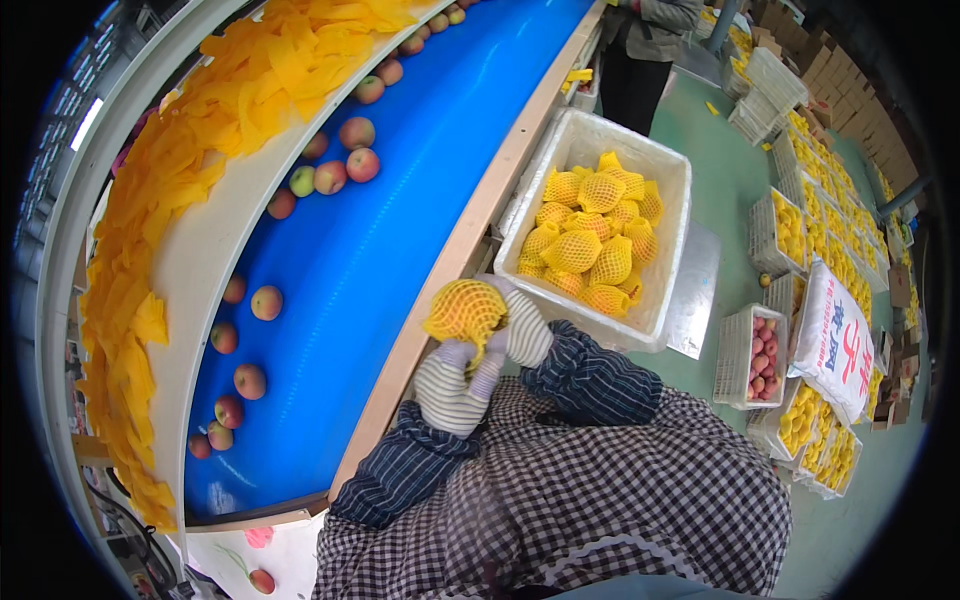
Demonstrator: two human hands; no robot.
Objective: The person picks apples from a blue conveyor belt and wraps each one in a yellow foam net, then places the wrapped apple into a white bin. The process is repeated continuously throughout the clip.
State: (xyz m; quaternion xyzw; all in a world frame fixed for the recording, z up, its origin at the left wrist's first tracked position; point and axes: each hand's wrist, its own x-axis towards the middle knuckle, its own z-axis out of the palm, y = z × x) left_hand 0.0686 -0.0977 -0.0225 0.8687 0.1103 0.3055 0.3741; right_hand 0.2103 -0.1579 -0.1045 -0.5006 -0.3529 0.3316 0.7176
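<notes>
An apple in a yellow foam net sleeve [465,309] is held between my two gloved hands, above the wooden edge of the blue conveyor belt [352,300]. My left hand [456,386], in a striped glove, grips the gathered lower end of the net. From the other side, my right hand [517,319] closes on the sleeved apple. Just past my right hand stands a white foam box [675,247] holding several apples in yellow net sleeves [574,251]. Loose apples [330,177] lie on the belt, mostly along its far side.
Flat yellow net sleeves [262,82] are heaped on the pale shelf [202,217] beyond the belt. A person [637,52] stands at the upper right. On the right floor are a crate of bare apples [731,360], a printed white sack [832,337] and crates of sleeved apples [787,232].
</notes>
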